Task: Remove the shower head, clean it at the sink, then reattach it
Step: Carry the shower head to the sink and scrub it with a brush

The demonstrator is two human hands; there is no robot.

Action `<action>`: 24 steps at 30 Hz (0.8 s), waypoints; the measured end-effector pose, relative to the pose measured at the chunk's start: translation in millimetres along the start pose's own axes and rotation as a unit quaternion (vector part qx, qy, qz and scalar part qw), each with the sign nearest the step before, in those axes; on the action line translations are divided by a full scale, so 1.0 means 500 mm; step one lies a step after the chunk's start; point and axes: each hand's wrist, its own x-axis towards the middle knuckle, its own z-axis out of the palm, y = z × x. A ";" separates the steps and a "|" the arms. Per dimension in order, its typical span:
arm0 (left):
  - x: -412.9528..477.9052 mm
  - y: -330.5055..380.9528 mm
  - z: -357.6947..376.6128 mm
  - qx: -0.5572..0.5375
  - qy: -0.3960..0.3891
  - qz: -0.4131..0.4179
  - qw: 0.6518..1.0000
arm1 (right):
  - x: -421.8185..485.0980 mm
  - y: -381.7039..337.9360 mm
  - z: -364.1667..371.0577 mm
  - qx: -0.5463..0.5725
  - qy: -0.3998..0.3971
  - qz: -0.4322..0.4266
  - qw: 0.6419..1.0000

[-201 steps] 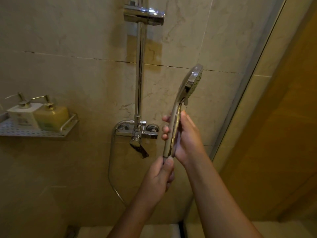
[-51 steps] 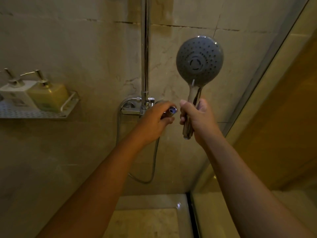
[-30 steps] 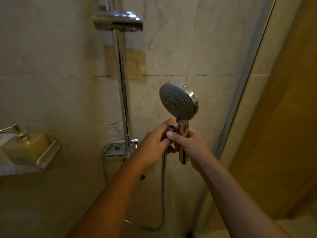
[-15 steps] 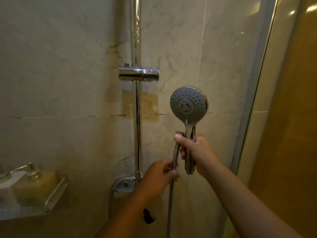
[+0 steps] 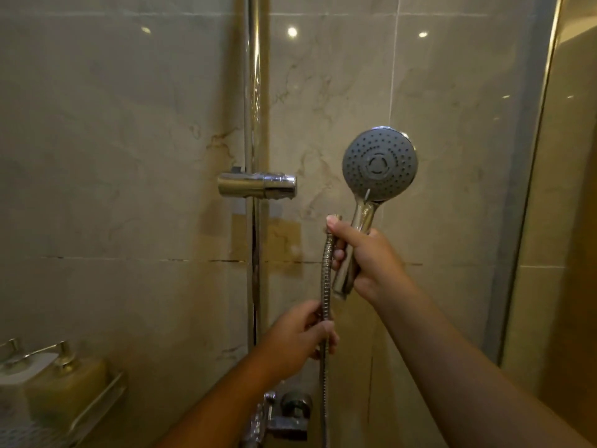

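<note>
right hand (image 5: 368, 263) is clamping head (image 5: 379, 164) handle plus hose (image 5: 324, 286) end (unscrewed, it seems) | left hand (image 5: 300, 341) is closing on hose below that grip | risk: overloaded right grip slipping, head dropping

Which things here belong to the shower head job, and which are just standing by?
Belong: shower head in the right hand; hose, its free end pinched there too, lower down in the left hand; empty holder on the rail.

Standing by: two pump bottles, wire shelf, tap.
</note>
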 end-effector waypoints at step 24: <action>0.031 0.022 -0.034 0.102 -0.028 -0.100 0.989 | 0.087 -0.097 0.027 -0.036 -0.114 -0.033 0.992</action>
